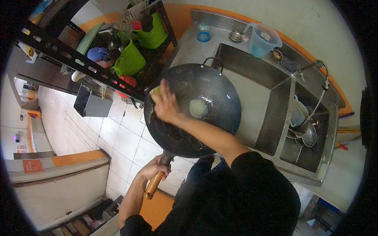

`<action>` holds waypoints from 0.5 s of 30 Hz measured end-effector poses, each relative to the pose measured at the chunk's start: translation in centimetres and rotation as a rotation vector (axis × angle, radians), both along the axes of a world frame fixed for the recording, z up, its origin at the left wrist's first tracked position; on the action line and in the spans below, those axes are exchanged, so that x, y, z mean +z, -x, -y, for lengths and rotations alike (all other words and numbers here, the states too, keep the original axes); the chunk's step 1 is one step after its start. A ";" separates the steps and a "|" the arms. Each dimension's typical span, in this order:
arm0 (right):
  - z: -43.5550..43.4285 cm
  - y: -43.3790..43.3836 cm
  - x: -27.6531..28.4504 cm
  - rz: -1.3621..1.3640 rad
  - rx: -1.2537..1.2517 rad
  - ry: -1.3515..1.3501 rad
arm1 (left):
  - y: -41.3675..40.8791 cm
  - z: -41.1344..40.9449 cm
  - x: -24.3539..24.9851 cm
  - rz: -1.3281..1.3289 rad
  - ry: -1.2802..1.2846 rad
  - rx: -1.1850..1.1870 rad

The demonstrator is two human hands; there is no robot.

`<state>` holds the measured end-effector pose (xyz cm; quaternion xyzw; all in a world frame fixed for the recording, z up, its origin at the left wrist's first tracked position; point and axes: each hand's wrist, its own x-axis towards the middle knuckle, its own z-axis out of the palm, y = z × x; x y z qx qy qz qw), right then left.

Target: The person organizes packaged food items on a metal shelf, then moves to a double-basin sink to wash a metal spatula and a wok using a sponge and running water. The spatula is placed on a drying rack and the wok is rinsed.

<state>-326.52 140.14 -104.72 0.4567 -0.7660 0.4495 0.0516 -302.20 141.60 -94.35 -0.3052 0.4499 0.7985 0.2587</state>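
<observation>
A large dark metal wok [224,109] with a wooden handle [154,185] and a small loop handle [213,58] is held over the left edge of a steel sink. My left hand [156,168] grips the handle near its metal socket. Inside the wok, at its left wall, my right hand [166,103] presses a yellowish sponge or pad [154,93] on the surface; its exact kind is unclear. A little pale, cloudy liquid [198,108] lies in the bottom of the wok. The wall around it looks wet and shiny.
The steel sink [283,109] has two basins; pans and dishes [308,134] lie in the right one, beside a hose tap [324,84]. A plastic jug [264,39] stands behind. At left are a black metal rack [73,63] with green baskets [130,59] and a grey bin [96,103].
</observation>
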 end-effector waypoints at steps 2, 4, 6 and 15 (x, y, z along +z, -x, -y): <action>-0.2 5.1 -1.2 -0.088 -0.239 -0.105 | 0.4 -0.8 -0.5 -0.121 -0.005 0.071; -2.4 7.6 -2.3 -0.120 -0.273 -0.195 | 1.8 -2.5 0.0 -0.149 0.033 0.190; -4.5 8.0 -3.2 -0.080 -0.213 -0.209 | 2.8 -1.9 -0.2 -0.078 -0.206 0.326; -12.7 -5.2 -0.4 0.472 0.384 -0.312 | 7.2 -3.1 -3.9 0.160 0.006 0.222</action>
